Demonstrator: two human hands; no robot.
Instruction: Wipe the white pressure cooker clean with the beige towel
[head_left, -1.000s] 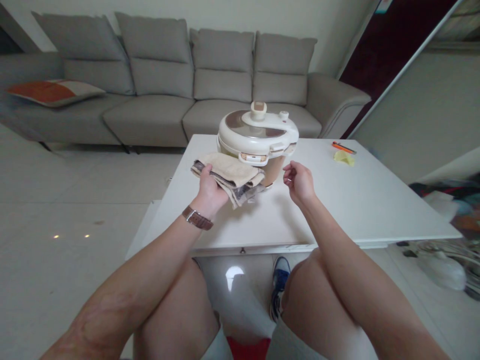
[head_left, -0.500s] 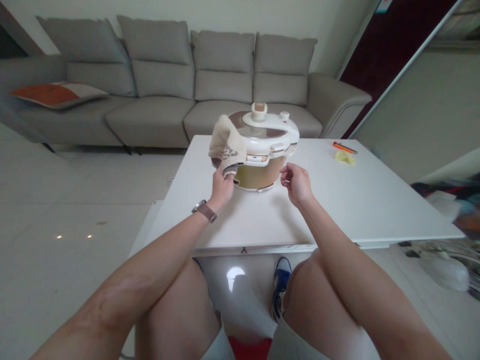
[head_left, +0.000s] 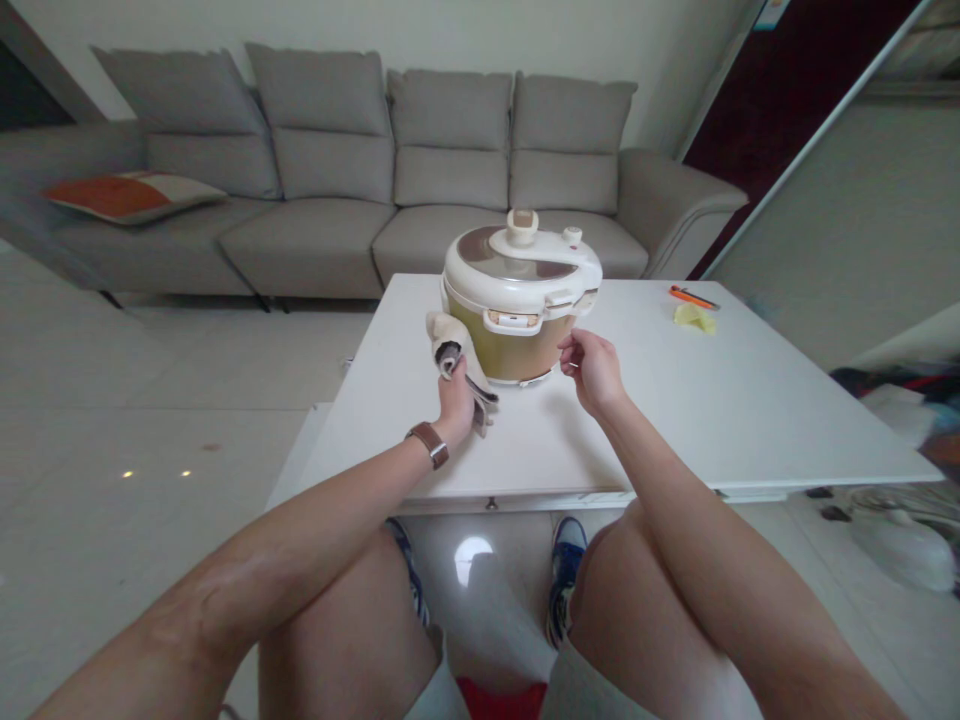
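A white and gold electric pressure cooker (head_left: pixel 510 345) stands upright on the white table (head_left: pixel 690 410), its lid (head_left: pixel 495 265) in place. My left hand (head_left: pixel 456 400) is closed around a bunched beige and dark cloth (head_left: pixel 450 335) at the cooker's front left. Part of the cloth hangs below that hand, and some of it lies against or just in front of the cooker's side. My right hand (head_left: pixel 594 370) is beside the cooker's lower right, fingers curled in. Nothing shows between those fingers, and whether the fingertips touch the cooker I cannot tell.
An orange cutter-like tool (head_left: pixel 694 297) and a crumpled yellowish piece (head_left: pixel 695 319) lie on the table's right side. A grey sofa (head_left: pixel 442 165) with an orange and white cushion (head_left: pixel 135 196) stands behind. A drawer knob (head_left: pixel 491 504) sits on the table's front edge.
My left hand has brought the cloth down and slightly right, from the lid's left edge to the cooker's lower front left. The right hand stays almost where it was.
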